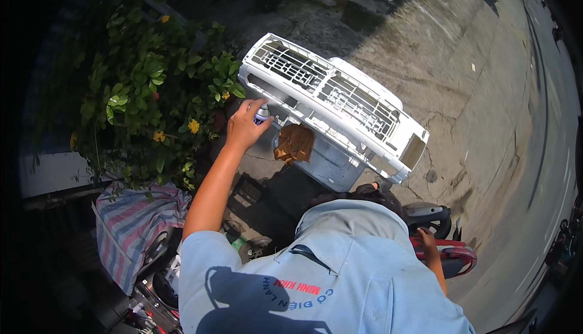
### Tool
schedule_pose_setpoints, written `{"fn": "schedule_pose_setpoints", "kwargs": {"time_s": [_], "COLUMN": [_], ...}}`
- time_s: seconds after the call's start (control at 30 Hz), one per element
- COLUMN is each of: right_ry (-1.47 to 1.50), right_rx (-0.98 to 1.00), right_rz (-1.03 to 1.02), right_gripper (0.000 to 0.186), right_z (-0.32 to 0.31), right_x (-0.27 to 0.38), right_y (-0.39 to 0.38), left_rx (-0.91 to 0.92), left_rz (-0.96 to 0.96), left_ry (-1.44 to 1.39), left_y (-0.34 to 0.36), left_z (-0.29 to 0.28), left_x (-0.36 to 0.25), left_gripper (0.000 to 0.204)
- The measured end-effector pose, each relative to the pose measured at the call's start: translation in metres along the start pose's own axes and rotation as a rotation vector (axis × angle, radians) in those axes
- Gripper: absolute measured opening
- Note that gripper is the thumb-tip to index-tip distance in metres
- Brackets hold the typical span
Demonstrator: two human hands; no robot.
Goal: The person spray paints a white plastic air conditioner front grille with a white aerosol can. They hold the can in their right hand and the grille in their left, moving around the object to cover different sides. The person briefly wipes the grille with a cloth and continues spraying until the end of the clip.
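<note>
My left hand grips a spray can at the front left edge of a white plastic air-conditioner casing, with a pale mist by the can. The casing, full of slatted grilles, lies tilted across a light grey plastic support. A crumpled brown cloth or paper sits below its front edge. My right hand is low at my right side beside a red-and-black motorbike, its fingers curled; what they hold, if anything, is too small to make out.
A leafy shrub with yellow flowers fills the left. A striped tarp covers things at lower left, near assorted tools. Cracked concrete stretches to a road at right, with parked vehicles along the rim.
</note>
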State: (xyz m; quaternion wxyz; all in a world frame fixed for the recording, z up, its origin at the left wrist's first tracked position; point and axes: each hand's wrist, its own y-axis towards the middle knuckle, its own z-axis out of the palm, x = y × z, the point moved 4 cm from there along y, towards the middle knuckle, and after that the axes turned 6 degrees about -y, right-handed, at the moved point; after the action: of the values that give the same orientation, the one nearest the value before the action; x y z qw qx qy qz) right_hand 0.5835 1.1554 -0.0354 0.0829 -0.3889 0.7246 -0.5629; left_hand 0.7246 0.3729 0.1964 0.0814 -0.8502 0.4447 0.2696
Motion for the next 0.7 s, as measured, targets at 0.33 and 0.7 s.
{"fn": "schedule_pose_setpoints", "kwargs": {"time_s": [0.33,0.7], "right_ry": [0.025,0.006], "right_rx": [0.217,0.169], "right_rz": [-0.082,-0.876], "right_gripper": [0.043,0.037], "right_z": [-0.024,-0.042], "right_x": [-0.014,0.315], "right_y": [0.087,-0.005], "left_rx": [0.276,-0.687], "left_rz": [0.013,-0.482], "left_ry": [-0.600,-1.687], "left_y": [-0.139,-0.062], "left_z": [0.113,0.033], "left_x": [-0.175,-0.215], "left_gripper": [0.055,0.047]}}
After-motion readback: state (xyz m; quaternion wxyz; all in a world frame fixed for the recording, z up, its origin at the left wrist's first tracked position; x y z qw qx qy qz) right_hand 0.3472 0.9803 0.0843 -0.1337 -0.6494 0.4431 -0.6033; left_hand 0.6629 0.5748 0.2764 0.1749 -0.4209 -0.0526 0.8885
